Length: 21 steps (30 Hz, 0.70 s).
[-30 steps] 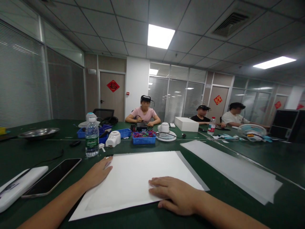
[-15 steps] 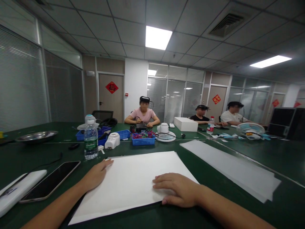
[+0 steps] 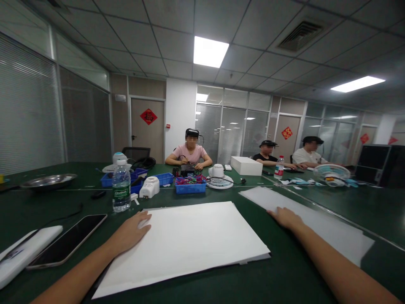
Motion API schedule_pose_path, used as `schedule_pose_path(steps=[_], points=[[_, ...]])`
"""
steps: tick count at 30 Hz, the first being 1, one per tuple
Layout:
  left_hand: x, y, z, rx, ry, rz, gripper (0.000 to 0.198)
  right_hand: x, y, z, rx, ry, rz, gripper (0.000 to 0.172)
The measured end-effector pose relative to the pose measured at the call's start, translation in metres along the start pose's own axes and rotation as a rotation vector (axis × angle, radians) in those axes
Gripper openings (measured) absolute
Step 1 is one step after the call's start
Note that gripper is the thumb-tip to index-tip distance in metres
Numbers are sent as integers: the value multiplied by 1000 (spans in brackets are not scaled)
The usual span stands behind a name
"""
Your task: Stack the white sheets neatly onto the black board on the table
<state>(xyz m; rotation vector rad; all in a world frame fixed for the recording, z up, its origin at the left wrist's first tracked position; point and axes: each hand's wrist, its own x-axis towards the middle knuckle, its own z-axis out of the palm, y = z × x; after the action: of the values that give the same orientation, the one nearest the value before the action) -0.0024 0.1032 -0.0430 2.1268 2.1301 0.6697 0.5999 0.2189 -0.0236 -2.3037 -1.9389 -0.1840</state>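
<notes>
A large white sheet of paper (image 3: 190,240) lies flat in front of me, with more layers showing beneath its right corner. My left hand (image 3: 131,232) rests on the sheet's left edge, fingers stretched out and thumb apart. Off to the right lie long translucent white sheets (image 3: 329,228), overlapping one another. My right hand (image 3: 286,217) is at the left edge of these sheets, fingers reaching forward and nothing visible in them. Whether its fingertips touch the sheets or the table is unclear.
A water bottle (image 3: 121,188) stands beyond my left hand. A phone (image 3: 69,240) and a white device (image 3: 28,253) lie at left. Farther back are a blue tray of wires (image 3: 190,186), white fan parts (image 3: 220,177) and a white box (image 3: 246,165). Several people sit across the green table (image 3: 177,287).
My right hand has left the large white paper and moved right and away from me to the translucent sheets. My left hand stays on the paper, its thumb now spread.
</notes>
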Motion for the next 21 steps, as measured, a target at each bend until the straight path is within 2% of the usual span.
schedule_pose_path(steps=[2,5,13,16,21], points=[[0,0,0,24,1,1,61,4,2,4,-20,-62,17,38],[-1,2,1,61,-3,3,61,5,-7,3,-54,-60,6,35],[-3,4,-1,108,-9,3,64,-26,-50,-28,-107,198,-80,32],[-4,4,-1,99,-6,-2,65,-47,-78,-39,-64,290,-271,44],[-4,2,0,47,1,-9,65,-97,-131,-41,56,275,-866,38]])
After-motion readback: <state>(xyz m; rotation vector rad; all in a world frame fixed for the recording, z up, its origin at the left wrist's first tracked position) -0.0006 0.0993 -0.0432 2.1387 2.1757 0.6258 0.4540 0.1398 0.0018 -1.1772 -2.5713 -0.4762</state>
